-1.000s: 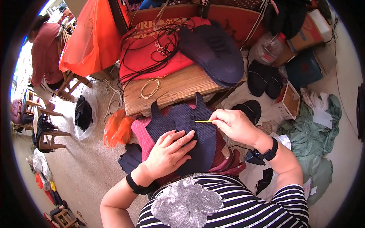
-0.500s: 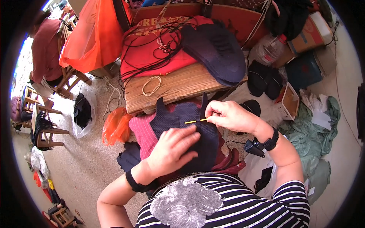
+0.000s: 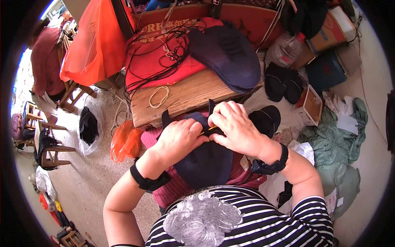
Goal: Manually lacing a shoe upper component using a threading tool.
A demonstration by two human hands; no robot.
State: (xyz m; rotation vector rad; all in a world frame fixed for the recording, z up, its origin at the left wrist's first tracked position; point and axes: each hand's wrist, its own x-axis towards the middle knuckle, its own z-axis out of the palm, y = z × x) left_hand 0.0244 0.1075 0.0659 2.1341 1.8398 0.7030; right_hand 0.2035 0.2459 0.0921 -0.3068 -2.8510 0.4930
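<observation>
A dark navy mesh fabric piece [image 3: 205, 164], with two pointed tabs at its far end, lies across my lap. My left hand [image 3: 181, 136] is closed on its upper part, fingers bent and thumb pointing right. Close beside it, my right hand [image 3: 235, 128] pinches a thin yellow stick [image 3: 212, 128], of which only short bits show between the two hands. Fingers cover the spot where the stick meets the fabric. Under the piece is a wine-red striped cloth [image 3: 175, 187].
Ahead stands a wooden bench [image 3: 142, 109] with a red bag [image 3: 144, 72], black cords and a stack of navy pieces [image 3: 230, 55]. To the right are black slippers [image 3: 284, 82], a white basket [image 3: 310, 109] and green plastic [image 3: 339, 136]. An orange bag [image 3: 125, 142] lies left.
My left hand has risen from lying loosely over the fabric to gripping it beside my right hand. The right hand has turned inward, and less of the yellow stick shows.
</observation>
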